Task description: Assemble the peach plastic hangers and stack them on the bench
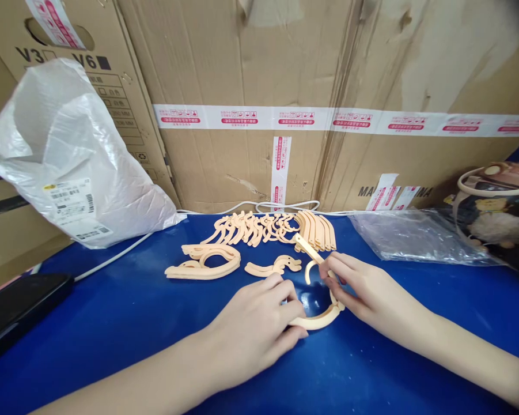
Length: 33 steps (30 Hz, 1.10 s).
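Note:
My left hand (pixel 259 320) is closed round one end of a peach plastic folding hanger (pixel 322 320), just above the blue table. My right hand (pixel 354 282) pinches the hanger's other side, where a straight arm with a hole points up and left and a small hook curves down. The joint between these parts is partly hidden by my right fingers. Beyond my hands lie two stacked hooked pieces (pixel 274 267) and, further left, a folded hanger (pixel 207 271). Behind them runs a row of loose hooks (pixel 250 227), with a stack of curved hanger arms (pixel 317 230) at its right end.
A white plastic mailing bag (pixel 78 161) stands at the left, near a black phone-like device (pixel 26 311). A clear plastic bag (pixel 406 236) lies at the right beside a dark bag with a handle (pixel 496 207). Cardboard boxes (pixel 242 69) and a white cable (pixel 112 256) border the table (pixel 155 328).

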### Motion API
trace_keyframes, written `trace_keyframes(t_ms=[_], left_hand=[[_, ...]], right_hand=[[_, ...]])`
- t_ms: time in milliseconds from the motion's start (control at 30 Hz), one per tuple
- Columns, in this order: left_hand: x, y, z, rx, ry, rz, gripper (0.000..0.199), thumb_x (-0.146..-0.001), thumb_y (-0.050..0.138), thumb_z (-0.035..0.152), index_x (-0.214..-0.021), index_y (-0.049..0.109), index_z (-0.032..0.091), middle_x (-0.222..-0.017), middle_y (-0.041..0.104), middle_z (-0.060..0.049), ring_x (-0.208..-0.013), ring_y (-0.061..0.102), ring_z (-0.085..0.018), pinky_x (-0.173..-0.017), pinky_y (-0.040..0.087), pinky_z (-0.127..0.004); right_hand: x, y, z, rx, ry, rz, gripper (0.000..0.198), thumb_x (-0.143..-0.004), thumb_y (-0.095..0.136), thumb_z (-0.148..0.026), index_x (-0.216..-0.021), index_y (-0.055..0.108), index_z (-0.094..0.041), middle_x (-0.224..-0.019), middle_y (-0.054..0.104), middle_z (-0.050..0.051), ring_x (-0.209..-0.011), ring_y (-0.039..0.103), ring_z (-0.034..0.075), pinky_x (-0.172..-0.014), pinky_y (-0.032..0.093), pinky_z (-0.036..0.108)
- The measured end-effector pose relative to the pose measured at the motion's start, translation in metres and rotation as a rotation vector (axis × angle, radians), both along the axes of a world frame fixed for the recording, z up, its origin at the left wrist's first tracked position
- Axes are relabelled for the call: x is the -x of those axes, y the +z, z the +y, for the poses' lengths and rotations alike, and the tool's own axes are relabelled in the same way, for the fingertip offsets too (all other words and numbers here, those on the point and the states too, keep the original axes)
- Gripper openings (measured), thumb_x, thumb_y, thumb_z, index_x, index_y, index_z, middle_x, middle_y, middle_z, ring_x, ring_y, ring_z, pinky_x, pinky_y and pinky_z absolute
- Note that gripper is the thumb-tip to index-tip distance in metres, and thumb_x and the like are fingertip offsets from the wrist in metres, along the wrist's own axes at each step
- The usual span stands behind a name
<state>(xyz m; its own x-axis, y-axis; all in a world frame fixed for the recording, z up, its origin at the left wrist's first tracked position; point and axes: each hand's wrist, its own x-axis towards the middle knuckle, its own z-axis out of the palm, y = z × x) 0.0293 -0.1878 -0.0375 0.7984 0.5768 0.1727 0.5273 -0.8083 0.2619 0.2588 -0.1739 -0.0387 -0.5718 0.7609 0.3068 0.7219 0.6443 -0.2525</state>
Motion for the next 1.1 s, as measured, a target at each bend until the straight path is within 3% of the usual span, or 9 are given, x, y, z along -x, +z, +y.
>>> trace_keyframes(t_ms=[100, 200, 267, 367, 433, 667, 833, 1000, 1100], left_hand=[[0.001, 0.002, 0.008, 0.041, 0.039, -0.061, 0.019, -0.093, 0.051, 0.032, -0.097, 0.064, 0.018, -0.096, 0.06, -0.004, -0.093, 0.053, -0.021, -0.079, 0.043, -0.033], [0.001, 0.003, 0.019, 0.026, 0.147, -0.107, 0.029, -0.099, 0.038, 0.031, -0.1, 0.063, 0.017, -0.101, 0.061, -0.005, -0.097, 0.053, -0.021, -0.086, 0.042, -0.035], [0.0, 0.001, 0.028, -0.017, 0.191, -0.098, 0.035, -0.101, 0.029, 0.027, -0.111, 0.061, 0.016, -0.114, 0.06, -0.008, -0.107, 0.051, -0.022, -0.093, 0.04, -0.038], [-0.001, -0.003, 0.039, -0.048, 0.172, -0.043, 0.038, -0.101, 0.028, 0.027, -0.129, 0.051, 0.015, -0.132, 0.053, -0.01, -0.119, 0.048, -0.024, -0.101, 0.035, -0.041], [0.0, -0.004, 0.04, -0.045, 0.161, -0.021, 0.04, -0.1, 0.026, 0.026, -0.13, 0.051, 0.014, -0.132, 0.055, -0.01, -0.119, 0.05, -0.025, -0.101, 0.035, -0.042], [0.01, -0.004, 0.027, -0.062, 0.175, 0.059, 0.046, -0.088, 0.041, 0.01, -0.133, 0.049, 0.014, -0.136, 0.053, -0.01, -0.116, 0.054, -0.027, -0.099, 0.04, -0.046], [0.01, -0.018, 0.033, -0.073, 0.191, 0.07, 0.057, -0.081, 0.039, -0.005, -0.135, 0.045, 0.015, -0.139, 0.05, -0.01, -0.124, 0.05, -0.026, -0.101, 0.043, -0.045], [0.01, -0.018, 0.038, -0.068, 0.208, 0.015, 0.069, -0.07, 0.035, -0.011, -0.133, 0.045, 0.014, -0.135, 0.054, -0.01, -0.121, 0.053, -0.023, -0.099, 0.046, -0.042], [0.013, -0.01, 0.036, -0.078, 0.236, -0.042, 0.072, -0.067, 0.032, -0.013, -0.132, 0.044, 0.015, -0.129, 0.057, -0.009, -0.118, 0.055, -0.02, -0.099, 0.046, -0.04]], right_hand=[[-0.004, -0.003, 0.002, -0.03, -0.021, -0.047, 0.016, -0.09, 0.036, -0.011, -0.092, 0.048, -0.02, -0.087, 0.057, 0.005, -0.077, 0.057, 0.018, -0.066, 0.048, 0.029], [-0.006, -0.004, 0.003, -0.016, -0.081, -0.084, 0.017, -0.088, 0.035, -0.008, -0.094, 0.046, -0.02, -0.087, 0.057, 0.006, -0.078, 0.057, 0.019, -0.067, 0.049, 0.031], [-0.007, -0.005, 0.004, -0.004, -0.112, -0.112, 0.017, -0.087, 0.035, -0.007, -0.092, 0.045, -0.02, -0.086, 0.056, 0.006, -0.077, 0.057, 0.02, -0.067, 0.049, 0.032], [-0.007, -0.006, 0.005, -0.012, -0.117, -0.175, 0.017, -0.088, 0.034, -0.007, -0.09, 0.046, -0.019, -0.086, 0.055, 0.007, -0.077, 0.057, 0.02, -0.067, 0.049, 0.032], [-0.008, -0.009, 0.006, -0.025, -0.116, -0.222, 0.018, -0.089, 0.033, -0.006, -0.089, 0.047, -0.018, -0.086, 0.054, 0.007, -0.076, 0.056, 0.019, -0.067, 0.049, 0.031], [-0.011, -0.01, 0.012, -0.201, -0.154, -0.382, 0.018, -0.092, 0.04, -0.011, -0.084, 0.054, -0.016, -0.083, 0.057, 0.007, -0.073, 0.055, 0.021, -0.066, 0.047, 0.035], [0.003, -0.009, -0.001, -0.263, 0.004, -0.223, 0.02, -0.095, 0.045, -0.032, -0.095, 0.059, -0.017, -0.089, 0.058, 0.007, -0.078, 0.056, 0.021, -0.068, 0.047, 0.035], [0.013, -0.017, -0.012, -0.265, 0.138, -0.218, 0.023, -0.095, 0.037, -0.016, -0.08, 0.055, -0.015, -0.077, 0.055, 0.004, -0.07, 0.056, 0.018, -0.063, 0.045, 0.03], [0.013, -0.018, -0.015, -0.349, 0.209, -0.258, 0.019, -0.095, 0.036, -0.014, -0.087, 0.053, -0.015, -0.074, 0.055, 0.003, -0.064, 0.054, 0.017, -0.056, 0.041, 0.03]])
